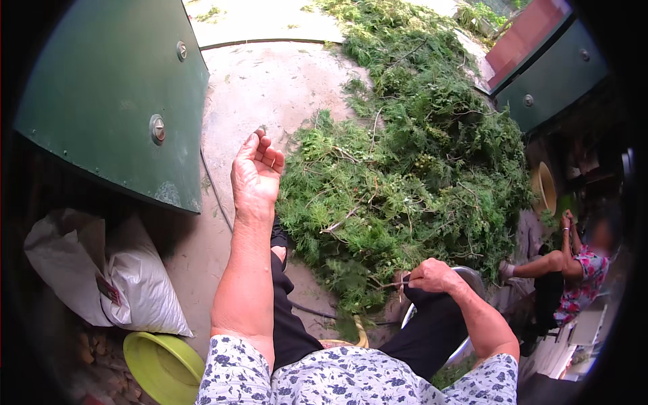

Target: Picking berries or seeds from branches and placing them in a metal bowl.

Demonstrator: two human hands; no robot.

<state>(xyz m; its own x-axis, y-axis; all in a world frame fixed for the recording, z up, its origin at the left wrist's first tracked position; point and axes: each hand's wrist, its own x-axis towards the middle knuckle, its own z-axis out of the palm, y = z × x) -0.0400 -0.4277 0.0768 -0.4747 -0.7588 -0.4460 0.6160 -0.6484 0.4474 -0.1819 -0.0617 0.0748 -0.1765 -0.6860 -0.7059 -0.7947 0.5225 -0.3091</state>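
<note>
My left hand (258, 172) is raised over the bare floor with its palm turned up and fingers curled. A tiny greenish bit shows at its thumb and fingertips, too small to name. Above my right knee, my right hand (435, 275) pinches the thin stem of a leafy evergreen branch (352, 278). The branch points left, and its blurred foliage blends into the large pile of cut evergreen branches (405, 182) in front of me. Beneath my right arm stands a shiny metal basin (476, 280), partly hidden by my leg. A yellow basket handle (362, 333) rises between my legs.
On the left are a green metal panel (115, 101), white sacks (145, 283) and a yellow-green basin (158, 364). A dark cable (216, 189) crosses the floor. At right another person (580, 277) sits with raised hands, near a tan round container (543, 189) and another green panel (557, 77).
</note>
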